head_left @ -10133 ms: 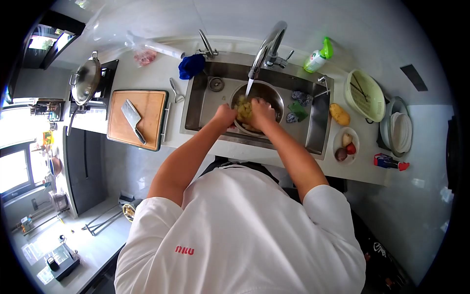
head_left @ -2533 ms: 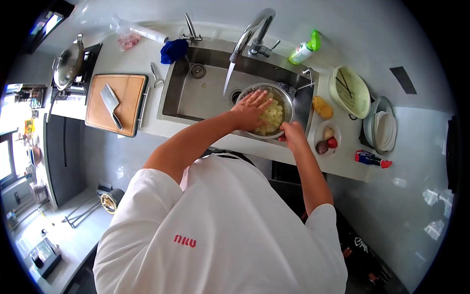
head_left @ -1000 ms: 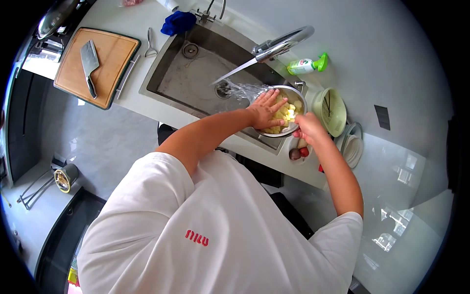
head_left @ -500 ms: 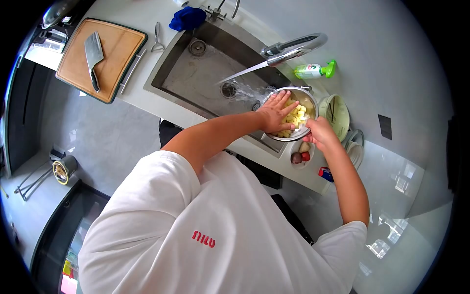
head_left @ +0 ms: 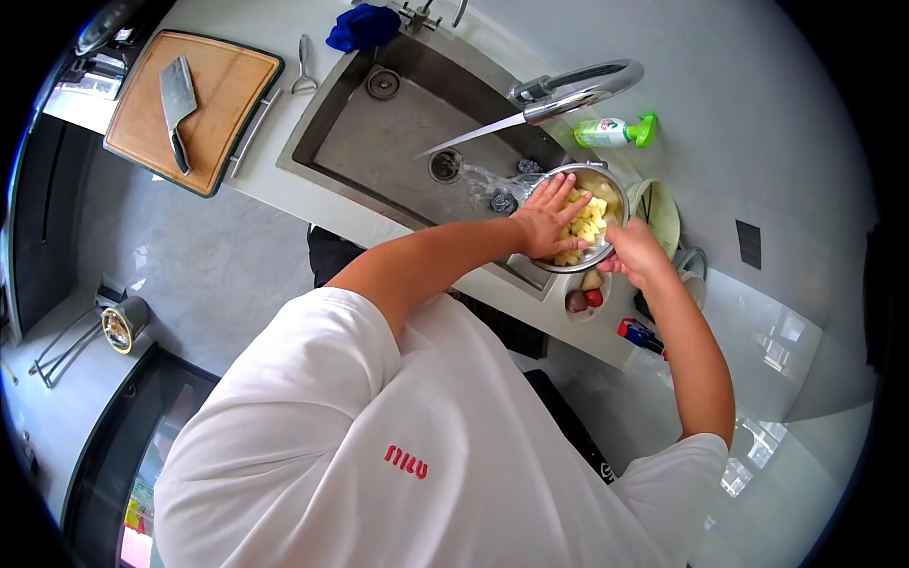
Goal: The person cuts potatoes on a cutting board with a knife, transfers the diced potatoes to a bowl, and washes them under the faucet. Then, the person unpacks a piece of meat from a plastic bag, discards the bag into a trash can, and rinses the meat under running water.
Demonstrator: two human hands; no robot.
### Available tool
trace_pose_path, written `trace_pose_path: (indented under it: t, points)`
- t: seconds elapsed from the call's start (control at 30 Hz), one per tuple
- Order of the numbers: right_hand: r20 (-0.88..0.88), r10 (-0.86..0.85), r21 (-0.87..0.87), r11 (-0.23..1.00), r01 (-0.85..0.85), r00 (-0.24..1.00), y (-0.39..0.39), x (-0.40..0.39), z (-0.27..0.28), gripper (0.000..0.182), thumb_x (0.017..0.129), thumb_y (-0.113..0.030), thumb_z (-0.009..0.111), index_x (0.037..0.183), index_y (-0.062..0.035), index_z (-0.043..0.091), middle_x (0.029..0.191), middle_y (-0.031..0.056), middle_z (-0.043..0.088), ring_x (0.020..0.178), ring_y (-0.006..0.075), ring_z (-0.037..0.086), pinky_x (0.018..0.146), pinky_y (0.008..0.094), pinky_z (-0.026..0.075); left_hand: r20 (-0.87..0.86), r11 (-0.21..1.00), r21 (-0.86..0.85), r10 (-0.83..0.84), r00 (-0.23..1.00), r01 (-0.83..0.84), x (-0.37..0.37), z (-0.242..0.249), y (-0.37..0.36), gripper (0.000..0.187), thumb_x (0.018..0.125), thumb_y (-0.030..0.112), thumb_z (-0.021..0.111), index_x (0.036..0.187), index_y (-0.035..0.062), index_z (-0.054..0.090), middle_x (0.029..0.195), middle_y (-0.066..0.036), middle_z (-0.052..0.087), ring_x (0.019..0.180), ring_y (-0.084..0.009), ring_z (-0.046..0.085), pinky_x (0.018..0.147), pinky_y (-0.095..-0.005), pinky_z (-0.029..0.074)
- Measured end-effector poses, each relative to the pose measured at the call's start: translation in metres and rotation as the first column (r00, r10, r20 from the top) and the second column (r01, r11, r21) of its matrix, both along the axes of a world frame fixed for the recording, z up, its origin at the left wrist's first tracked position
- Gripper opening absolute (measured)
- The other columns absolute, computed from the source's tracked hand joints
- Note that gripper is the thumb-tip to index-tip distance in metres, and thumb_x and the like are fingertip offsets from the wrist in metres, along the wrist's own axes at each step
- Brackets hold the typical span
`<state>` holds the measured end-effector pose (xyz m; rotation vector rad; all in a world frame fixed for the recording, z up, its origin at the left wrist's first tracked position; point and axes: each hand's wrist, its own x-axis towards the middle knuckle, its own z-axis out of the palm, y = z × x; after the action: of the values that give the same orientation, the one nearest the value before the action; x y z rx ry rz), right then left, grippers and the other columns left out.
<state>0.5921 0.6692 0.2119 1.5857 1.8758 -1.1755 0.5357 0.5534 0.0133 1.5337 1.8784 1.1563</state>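
A round metal bowl point(head_left: 614, 192) is tilted over the right end of the sink, with pale yellow cut pieces point(head_left: 591, 223) inside. Spread fingers of my left hand point(head_left: 549, 218) lie over the bowl's left part, against the pieces. On the other side, my right hand point(head_left: 634, 250) grips the rim, thumb on top; its other fingers are partly hidden. Water from the faucet point(head_left: 589, 87) runs into the sink point(head_left: 379, 142), left of the bowl, and splashes near the drain.
A cleaver point(head_left: 176, 99) lies on a wooden board point(head_left: 220, 71) at the left, beside a peeler point(head_left: 303, 66). A blue cloth point(head_left: 364, 27) is behind the sink. Near the bowl are a spray bottle point(head_left: 606, 133), a green basket point(head_left: 665, 213) and a dish of vegetables point(head_left: 578, 301).
The bowl and both hands have shifted slightly to the right. More of the dark scrubbers in the sink shows beside the bowl.
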Motion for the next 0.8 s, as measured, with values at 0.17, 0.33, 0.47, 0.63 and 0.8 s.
trace_pose_path:
  t: [0.17, 0.33, 0.47, 0.63, 0.8]
  points:
    - [0.012, 0.035, 0.031, 0.999, -0.036, 0.999, -0.001, -0.008, 0.002, 0.033, 0.093, -0.007, 0.051, 0.12, 0.0115, 0.058, 0.09, 0.0186, 0.066, 0.055, 0.0236, 0.066, 0.044, 0.033, 0.056, 0.03, 0.998, 0.039, 0.039, 0.999, -0.04, 0.005, -0.003, 0.005, 0.094, 0.1, 0.073, 0.042, 0.17, 0.0156, 0.013, 0.17, -0.035, 0.006, 0.159, -0.0506, 0.006, 0.129, -0.0553, 0.008]
    - [0.068, 0.068, 0.055, 0.996, -0.072, 0.995, -0.003, -0.014, 0.01, 0.034, 0.094, -0.007, 0.051, 0.122, 0.0114, 0.058, 0.093, 0.0185, 0.066, 0.059, 0.0234, 0.067, 0.046, 0.033, 0.057, 0.061, 0.997, 0.062, 0.052, 0.997, -0.055, 0.006, 0.001, 0.006, 0.093, 0.101, 0.072, 0.042, 0.17, 0.0162, 0.014, 0.17, -0.035, 0.006, 0.159, -0.051, 0.008, 0.129, -0.0558, 0.009]
    - [0.097, 0.069, 0.074, 0.994, -0.077, 0.993, -0.019, -0.028, 0.025, 0.036, 0.094, -0.007, 0.05, 0.125, 0.0091, 0.058, 0.095, 0.0167, 0.067, 0.063, 0.0228, 0.068, 0.049, 0.0328, 0.058, 0.081, 0.994, 0.084, 0.058, 0.995, -0.065, 0.009, 0.001, 0.009, 0.092, 0.101, 0.072, 0.041, 0.17, 0.0166, 0.015, 0.17, -0.035, 0.006, 0.159, -0.0515, 0.008, 0.128, -0.0561, 0.01]
    - [0.113, 0.097, 0.067, 0.992, -0.105, 0.989, -0.026, -0.035, 0.031, 0.037, 0.094, -0.007, 0.05, 0.129, 0.0059, 0.057, 0.096, 0.0152, 0.068, 0.064, 0.0212, 0.068, 0.05, 0.0325, 0.058, 0.119, 0.992, 0.103, 0.057, 0.991, -0.069, 0.011, 0.001, 0.01, 0.09, 0.102, 0.071, 0.039, 0.169, 0.0163, 0.016, 0.17, -0.036, 0.006, 0.159, -0.0524, 0.007, 0.128, -0.0569, 0.009]
    - [0.165, 0.164, 0.055, 0.983, -0.175, 0.973, -0.023, -0.041, 0.032, 0.04, 0.096, -0.009, 0.05, 0.133, 0.0048, 0.051, 0.096, 0.0158, 0.067, 0.062, 0.0204, 0.067, 0.05, 0.0325, 0.058, 0.154, 0.991, 0.107, 0.062, 0.986, -0.079, 0.011, 0.004, 0.009, 0.088, 0.103, 0.071, 0.037, 0.169, 0.0164, 0.017, 0.17, -0.036, 0.005, 0.159, -0.0526, 0.007, 0.128, -0.0571, 0.009]
